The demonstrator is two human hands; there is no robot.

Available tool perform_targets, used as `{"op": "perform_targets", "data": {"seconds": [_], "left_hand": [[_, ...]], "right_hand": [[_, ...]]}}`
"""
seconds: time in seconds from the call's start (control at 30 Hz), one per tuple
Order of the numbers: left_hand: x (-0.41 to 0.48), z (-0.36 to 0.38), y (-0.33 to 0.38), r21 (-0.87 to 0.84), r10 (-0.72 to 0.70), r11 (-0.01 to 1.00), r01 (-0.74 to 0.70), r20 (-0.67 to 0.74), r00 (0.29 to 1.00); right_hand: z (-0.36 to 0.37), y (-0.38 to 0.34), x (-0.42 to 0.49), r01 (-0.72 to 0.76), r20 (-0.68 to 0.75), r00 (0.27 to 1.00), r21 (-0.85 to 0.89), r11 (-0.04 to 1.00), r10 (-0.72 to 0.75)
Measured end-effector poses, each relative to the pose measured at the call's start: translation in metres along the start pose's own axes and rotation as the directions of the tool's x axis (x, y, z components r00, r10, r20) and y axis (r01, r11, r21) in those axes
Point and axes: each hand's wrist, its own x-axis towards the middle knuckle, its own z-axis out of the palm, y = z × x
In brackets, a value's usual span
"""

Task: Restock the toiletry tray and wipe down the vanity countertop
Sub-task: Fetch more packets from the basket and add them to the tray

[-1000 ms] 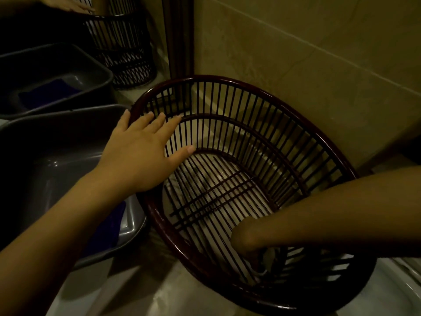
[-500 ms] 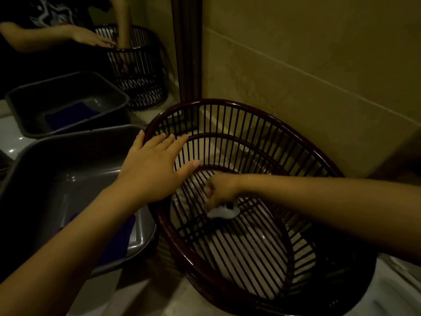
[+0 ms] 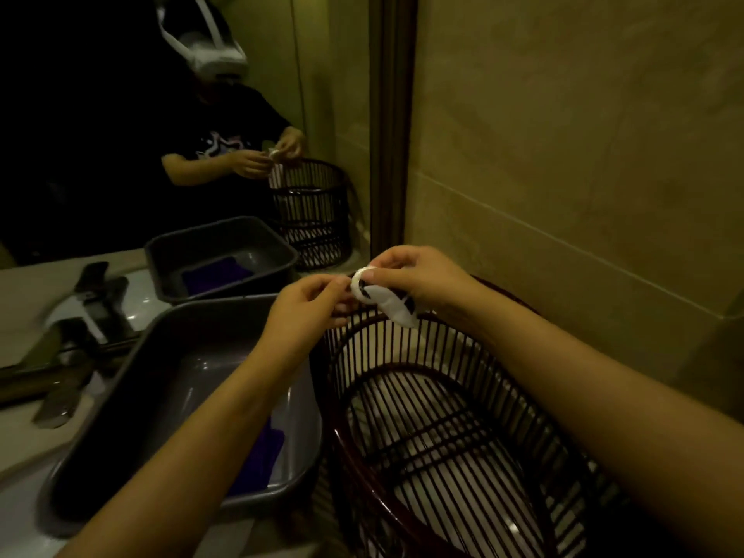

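Right now you hold a small white packet (image 3: 382, 300) up in the air with both hands, above the far rim of the dark slatted basket (image 3: 455, 428). Your right hand (image 3: 418, 277) has its fingers (image 3: 388, 257) pinched shut on the packet's rounded upper end, and your left hand (image 3: 304, 312) has its fingertips closed on the same end from the other side, so both grips are clamped on the one item. That two-handed pinch, lifted close to your eyes, reads to me like you are checking or straightening it before it goes anywhere; what the packet holds is too small to tell.

The basket sits tight in the corner, close to the tiled wall (image 3: 563, 155) on your right and just beside the grey tray (image 3: 193, 400) on your left, their rims nearly touching. A purple cloth (image 3: 261, 453) lies in the tray's bottom, near the basket side. Most of the tray floor is bare, so I judge that the easy way for the packet is leftward and down, clearing the tray's raised rim. Beyond the tray the mirror (image 3: 161, 114) closes off the back. The faucet (image 3: 84, 312) stands at the far left of the tabletop (image 3: 16, 428), well apart from your hands. Rightward you have hardly any room.
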Motion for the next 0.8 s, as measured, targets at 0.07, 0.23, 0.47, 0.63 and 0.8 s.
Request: {"op": "perform_targets", "data": {"seconds": [0.07, 0.23, 0.47, 0.63, 0.8], "left_hand": [[-0.006, -0.007, 0.006, -0.074, -0.008, 0.997, 0.007, -0.023, 1.000], [-0.021, -0.038, 0.010, -0.160, -0.068, 0.985, 0.057, -0.064, 0.996], [-0.063, -0.105, 0.009, -0.482, -0.253, 0.875, 0.046, -0.374, 0.892], [-0.102, -0.175, 0.005, -0.395, -0.324, 0.908, 0.139, -0.450, 0.833], [-0.154, -0.252, -0.002, -0.214, -0.278, 0.956, 0.200, -0.449, 0.849]], "right_hand": [[0.012, -0.011, -0.002, 0.055, 0.007, 0.998, -0.010, 0.998, -0.055], [0.054, -0.031, 0.003, 0.174, 0.014, 0.985, -0.076, 0.982, -0.173], [0.126, -0.068, 0.017, 0.048, 0.147, 0.987, 0.112, 0.993, -0.064], [0.189, -0.091, 0.009, 0.117, 0.304, 0.941, 0.127, 0.985, -0.150], [0.278, -0.124, -0.011, 0.180, 0.320, 0.919, 0.178, 0.967, -0.230]]}}
